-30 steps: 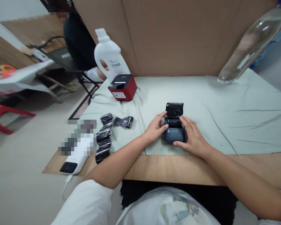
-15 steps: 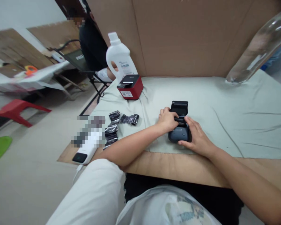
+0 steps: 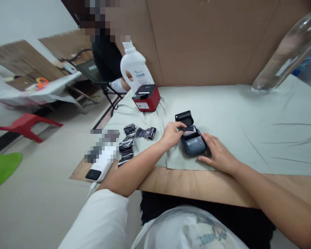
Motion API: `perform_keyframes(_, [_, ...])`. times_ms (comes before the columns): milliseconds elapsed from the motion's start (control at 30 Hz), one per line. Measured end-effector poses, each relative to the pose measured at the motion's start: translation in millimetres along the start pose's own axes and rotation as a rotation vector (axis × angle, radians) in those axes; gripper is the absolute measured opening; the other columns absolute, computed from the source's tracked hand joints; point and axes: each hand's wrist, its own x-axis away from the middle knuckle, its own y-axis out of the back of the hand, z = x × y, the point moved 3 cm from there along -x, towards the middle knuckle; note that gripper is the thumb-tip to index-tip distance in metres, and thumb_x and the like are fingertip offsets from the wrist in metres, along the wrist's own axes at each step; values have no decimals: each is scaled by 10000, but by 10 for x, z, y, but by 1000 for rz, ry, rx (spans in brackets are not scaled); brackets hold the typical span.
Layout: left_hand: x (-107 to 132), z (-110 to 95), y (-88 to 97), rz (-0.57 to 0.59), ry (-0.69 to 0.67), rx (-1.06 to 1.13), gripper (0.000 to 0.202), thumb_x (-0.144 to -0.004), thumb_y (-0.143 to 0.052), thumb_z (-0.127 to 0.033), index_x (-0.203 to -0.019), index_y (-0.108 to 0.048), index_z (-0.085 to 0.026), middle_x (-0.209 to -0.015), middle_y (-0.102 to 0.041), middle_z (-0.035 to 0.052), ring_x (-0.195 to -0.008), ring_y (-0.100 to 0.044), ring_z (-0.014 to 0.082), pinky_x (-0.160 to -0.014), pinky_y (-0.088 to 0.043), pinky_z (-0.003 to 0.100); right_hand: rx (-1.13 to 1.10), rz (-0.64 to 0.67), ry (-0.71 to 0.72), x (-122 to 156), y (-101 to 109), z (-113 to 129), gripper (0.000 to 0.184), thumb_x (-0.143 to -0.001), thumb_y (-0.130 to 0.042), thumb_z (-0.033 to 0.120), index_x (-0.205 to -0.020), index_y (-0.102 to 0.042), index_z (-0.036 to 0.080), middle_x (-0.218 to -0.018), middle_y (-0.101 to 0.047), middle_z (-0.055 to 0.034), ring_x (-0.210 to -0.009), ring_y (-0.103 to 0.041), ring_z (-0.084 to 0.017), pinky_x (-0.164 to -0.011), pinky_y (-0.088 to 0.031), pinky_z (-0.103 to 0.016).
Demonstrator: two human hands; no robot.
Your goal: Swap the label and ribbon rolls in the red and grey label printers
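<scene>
A small dark label printer sits on the cloth with its black lid tipped back. Something pale, like label paper, shows in its opening. My left hand pinches a slim black ribbon roll just over that opening; the fingers hide its left end. At the printer's right side is my right hand, its fingers stretched out and thumb apart, the tips against or very close to the casing.
Several loose black film rolls lie left of my forearm, beside a white power bank with a cable. Behind stand a red-and-black box and a white jug. A clear plastic bottle leans at right. A person sits beyond the table.
My left hand has drawn the black roll up and left out of the printer's opening. The printer has shifted and turned slightly left, and my right hand's hold has loosened.
</scene>
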Motion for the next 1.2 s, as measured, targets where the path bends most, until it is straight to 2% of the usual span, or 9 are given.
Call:
perform_keyframes(233, [29,5,-191,-72,-82,61,261,-750,-490,-32,-885,-655,-182,-881,-696,2,-841,-623,154,-801,-473,278,-30,-91,48,-3,54,15,762,-870,-621,368,-1504,-221,232,-1294,-553,-151,-1165,-557,-310,-971,-494,-516])
perform_keyframes(400, [79,-24,-235,-77,-124,89,319,-722,-446,-2,-898,-636,-188,-909,-689,6,-899,-622,157,-853,-475,283,133,-64,31,-7,80,77,663,-838,-663,405,-1412,-404,196,-968,-615,-107,-879,-613,-272,-784,-546,-431])
perform_keyframes(467, [59,-41,-257,-51,-133,78,317,-720,-448,1,-896,-635,-186,-911,-692,9,-903,-625,159,-857,-477,285,204,-56,20,-11,75,85,701,-810,-686,441,-1392,-416,160,-914,-627,-102,-825,-621,-275,-747,-539,-425])
perform_keyframes(567, [-11,-61,-286,-15,-134,35,297,-737,-456,-9,-899,-633,-183,-916,-696,10,-893,-630,158,-858,-481,291,266,-86,25,-16,75,86,742,-805,-682,461,-1390,-388,113,-960,-667,-134,-846,-647,-292,-746,-525,-420])
perform_keyframes(700, [-102,-125,-305,114,-133,-76,254,-758,-558,-87,-978,-639,-186,-1002,-704,22,-936,-640,177,-881,-491,311,316,-98,22,-20,81,91,704,-807,-669,482,-1333,-435,77,-945,-694,-152,-808,-663,-294,-701,-508,-401])
perform_keyframes(800, [-155,-190,-316,216,-114,-184,390,-686,-693,-149,-1071,-639,-177,-1053,-704,48,-960,-646,213,-876,-505,329,325,-106,6,-15,83,101,674,-797,-673,496,-1288,-476,79,-927,-704,-150,-783,-668,-286,-682,-499,-385])
perform_keyframes(867, [-192,-217,-338,236,-108,-232,420,-663,-703,-137,-1078,-649,-181,-1058,-706,53,-969,-649,226,-884,-506,338,328,-111,0,-11,78,103,667,-791,-677,501,-1276,-483,86,-930,-709,-147,-774,-671,-281,-678,-499,-379])
perform_keyframes(1067, [-196,-188,-440,89,-237,-260,319,-679,-661,-119,-986,-675,-206,-974,-694,40,-951,-631,204,-888,-497,328,323,-154,-17,3,73,73,660,-776,-700,481,-1265,-485,93,-962,-717,-151,-774,-684,-277,-689,-512,-380])
perform_keyframes(1200, [-179,-109,-458,38,-189,-157,307,-686,-679,-161,-991,-665,-198,-971,-691,34,-924,-628,189,-856,-491,312,330,-153,-9,11,79,65,643,-784,-691,482,-1260,-499,95,-954,-722,-144,-773,-688,-277,-686,-516,-378])
